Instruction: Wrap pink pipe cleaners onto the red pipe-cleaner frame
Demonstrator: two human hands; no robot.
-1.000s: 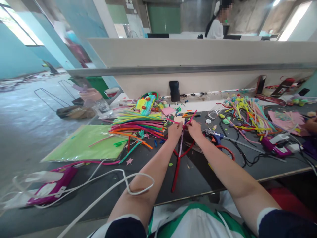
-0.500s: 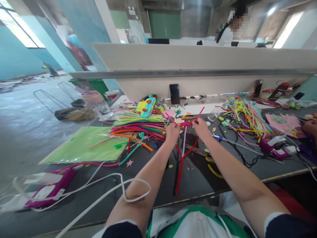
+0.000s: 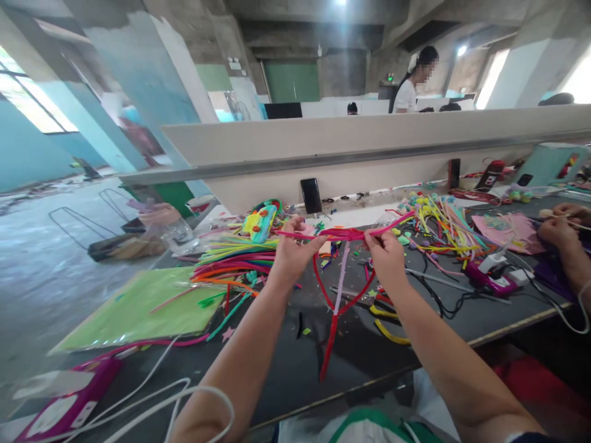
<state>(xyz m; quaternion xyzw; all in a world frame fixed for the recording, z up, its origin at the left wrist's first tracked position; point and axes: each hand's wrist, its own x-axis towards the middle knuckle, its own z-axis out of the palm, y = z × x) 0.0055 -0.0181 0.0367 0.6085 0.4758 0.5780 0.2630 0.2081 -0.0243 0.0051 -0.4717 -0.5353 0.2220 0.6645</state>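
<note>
A pink and red pipe-cleaner piece [image 3: 342, 234] is stretched level above the table between my two hands. My left hand [image 3: 295, 249] grips its left part, thumb along the pink stem, whose end pokes out past the fingers. My right hand [image 3: 386, 252] pinches the right part, and a pink end slants up beyond it. Below hang a lilac stem [image 3: 341, 277] and a red loop [image 3: 317, 280], joining into one red stalk [image 3: 329, 351] that points toward me. A tool with yellow handles [image 3: 390, 332] lies beside my right forearm.
Bundled colourful pipe cleaners [image 3: 235, 258] and a green sheet in plastic [image 3: 138, 307] lie left. More loose pipe cleaners [image 3: 443, 227] are at right. A phone [image 3: 311, 195] leans on the divider [image 3: 323, 138]. Purple power strips [image 3: 489, 277] trail cables. Another person's hands [image 3: 561, 227] work far right.
My hands have spread apart, the left moving left, and the pink piece is pulled out flatter between them. The view has tilted up, showing more of the room and the co-worker's hands.
</note>
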